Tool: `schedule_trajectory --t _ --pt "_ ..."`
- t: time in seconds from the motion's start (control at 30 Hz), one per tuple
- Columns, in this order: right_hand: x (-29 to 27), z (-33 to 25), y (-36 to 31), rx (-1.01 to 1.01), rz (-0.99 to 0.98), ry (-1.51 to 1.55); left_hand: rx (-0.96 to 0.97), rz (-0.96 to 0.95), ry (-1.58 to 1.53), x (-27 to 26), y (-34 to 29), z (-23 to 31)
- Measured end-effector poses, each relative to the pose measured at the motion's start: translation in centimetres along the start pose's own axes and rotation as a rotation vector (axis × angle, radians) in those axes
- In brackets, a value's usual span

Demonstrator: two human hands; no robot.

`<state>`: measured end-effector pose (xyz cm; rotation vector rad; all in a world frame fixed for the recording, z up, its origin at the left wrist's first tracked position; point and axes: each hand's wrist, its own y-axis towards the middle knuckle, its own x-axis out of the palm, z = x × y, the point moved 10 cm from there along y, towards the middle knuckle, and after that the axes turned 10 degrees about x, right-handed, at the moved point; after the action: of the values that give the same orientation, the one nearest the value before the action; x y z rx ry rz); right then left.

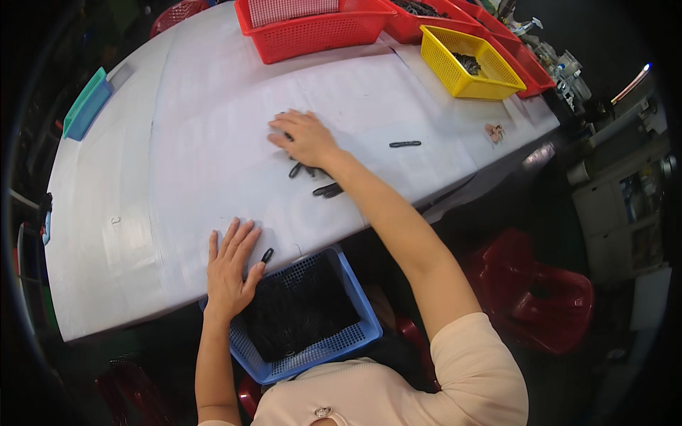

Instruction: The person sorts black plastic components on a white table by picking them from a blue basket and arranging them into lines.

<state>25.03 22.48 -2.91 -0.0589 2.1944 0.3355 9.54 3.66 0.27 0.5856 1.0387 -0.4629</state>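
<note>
My left hand (233, 268) lies flat at the table's near edge with its fingers spread. Just right of its thumb is a small black loop-shaped piece (267, 255). Farther out, my right hand (307, 140) rests palm down with fingers stretched, and dark bits show beneath it. Close to its wrist lie more black looped pieces (295, 170) and a small bunch of them (328, 190). A single black piece (405, 144) lies apart to the right. Below the table edge, a blue basket (353, 334) holds a mass of black strands or loops (298, 312).
The white-covered table (213, 142) carries a red basket (312, 35) and a yellow basket (469, 85) with dark pieces at the far side. A teal-blue basket (89, 104) stands left. Small tan bits (494, 133) lie at right; a red chair (533, 298) stands beyond the edge.
</note>
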Motion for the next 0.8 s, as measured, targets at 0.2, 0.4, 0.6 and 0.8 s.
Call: schedule_trajectory --t 0.2,0.4,0.6,0.8 --pt "-2.3 -7.7 -2.2 -0.231 0.277 0.058 -0.053 0.219 -0.378 -2.2 -3.2 -2.8" --pt "-11.8 11.3 -10.5 0.638 0.319 -0.349 -0.186 0.455 -0.500 -4.0 -5.4 -5.3" --pt "-2.7 -1.1 -11.4 0.269 0.163 -0.086 -0.019 0.467 -0.331 -0.7 1.4 0.4" --pt "-2.8 -3.3 -10.6 0.269 0.097 0.573 0.078 0.378 0.069 1.9 4.4 2.9"
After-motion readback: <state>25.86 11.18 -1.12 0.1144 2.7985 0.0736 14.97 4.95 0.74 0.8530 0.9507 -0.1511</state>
